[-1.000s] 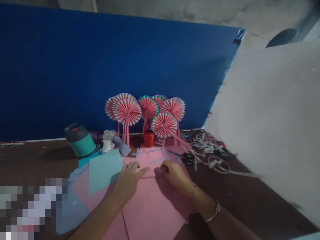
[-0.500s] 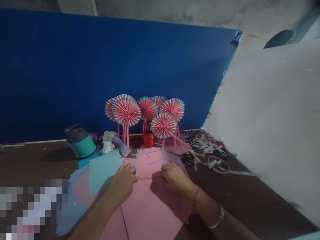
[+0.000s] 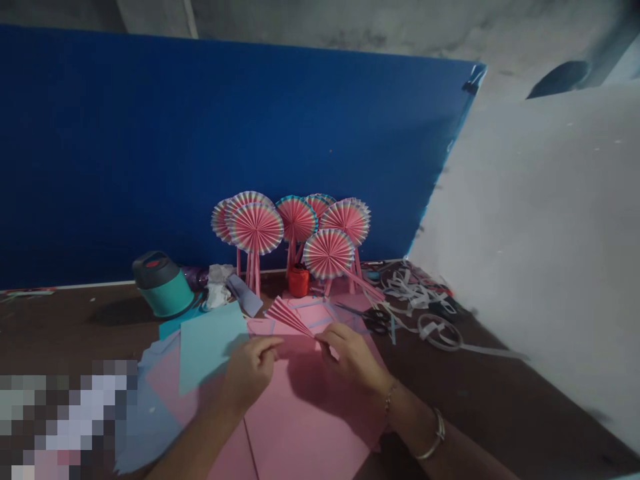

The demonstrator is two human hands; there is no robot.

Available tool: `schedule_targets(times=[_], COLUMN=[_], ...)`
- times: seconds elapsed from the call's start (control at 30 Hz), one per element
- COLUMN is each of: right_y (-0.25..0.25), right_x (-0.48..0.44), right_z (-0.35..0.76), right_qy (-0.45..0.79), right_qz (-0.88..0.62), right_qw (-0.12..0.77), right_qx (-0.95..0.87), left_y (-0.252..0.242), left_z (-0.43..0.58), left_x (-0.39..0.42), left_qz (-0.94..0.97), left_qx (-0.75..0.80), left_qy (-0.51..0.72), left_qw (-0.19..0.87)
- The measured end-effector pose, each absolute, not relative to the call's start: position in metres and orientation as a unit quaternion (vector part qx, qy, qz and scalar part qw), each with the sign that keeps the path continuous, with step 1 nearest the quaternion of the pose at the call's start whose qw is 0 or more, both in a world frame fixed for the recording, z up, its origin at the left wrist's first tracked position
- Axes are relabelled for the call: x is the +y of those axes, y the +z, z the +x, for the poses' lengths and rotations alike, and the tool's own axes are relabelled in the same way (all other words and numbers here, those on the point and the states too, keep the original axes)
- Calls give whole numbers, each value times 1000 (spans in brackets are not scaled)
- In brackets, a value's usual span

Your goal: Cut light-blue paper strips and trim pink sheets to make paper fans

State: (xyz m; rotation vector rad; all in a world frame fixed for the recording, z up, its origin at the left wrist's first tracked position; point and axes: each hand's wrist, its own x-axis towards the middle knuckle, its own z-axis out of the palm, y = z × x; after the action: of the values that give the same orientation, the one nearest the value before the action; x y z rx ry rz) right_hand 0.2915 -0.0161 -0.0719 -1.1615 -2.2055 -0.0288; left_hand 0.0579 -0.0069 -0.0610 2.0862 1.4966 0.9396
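The right hand (image 3: 350, 355) is pinching a pleated paper fan (image 3: 287, 319) at its narrow gathered end, fingers closed on the folds, and the fan is spreading over a pink sheet (image 3: 310, 413). It's pointing up and to the left, its long axis slanting away from those fingers toward the sheet's far edge. The paper is looking light, springy and easy to crush, so the gathered end is seeming the safest place to hold. The left hand (image 3: 249, 369) is curling close beside it, and I can't tell whether it's gripping anything.
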Motion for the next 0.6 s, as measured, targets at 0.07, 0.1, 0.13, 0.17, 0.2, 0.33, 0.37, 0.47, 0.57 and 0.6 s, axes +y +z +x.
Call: schedule_targets(times=[0.07,0.1,0.13,0.17,0.2,0.33,0.37,0.47,0.57,0.6], right_y=[-72,-72,-72,-72,-72,-67,-66,-62,-63,-64], right_x=[-21,-24,-26,-28,-29,-33,-35,-42,-47,-46], right_z=[285,282,279,276,274,271,273,278,279,278], right_qy=[-37,-51,-64,-76,-85,-100,-104,-143,-200,-206], right_qz=[-403,-384,-368,-357,-348,-317,-308,-301,-326,-342], right_qw=[341,341,336,330,322,307,314,347,365,360], right_qx=[-849,-856,-864,-871,-876,-892,-892,-877,-849,-843], left_y=[-67,-69,-70,-71,-72,-73,-71,-64,-57,-56], left_z=[69,74,78,82,85,86,83,74,69,70], left_x=[-12,-14,-16,-18,-19,-20,-20,-18,-18,-18], left_qz=[709,689,669,652,641,677,694,728,789,812], left_qx=[506,497,493,496,502,531,529,513,493,485], left_qy=[387,402,419,434,445,454,450,438,365,325], left_qw=[305,341,365,376,373,233,192,121,21,-12])
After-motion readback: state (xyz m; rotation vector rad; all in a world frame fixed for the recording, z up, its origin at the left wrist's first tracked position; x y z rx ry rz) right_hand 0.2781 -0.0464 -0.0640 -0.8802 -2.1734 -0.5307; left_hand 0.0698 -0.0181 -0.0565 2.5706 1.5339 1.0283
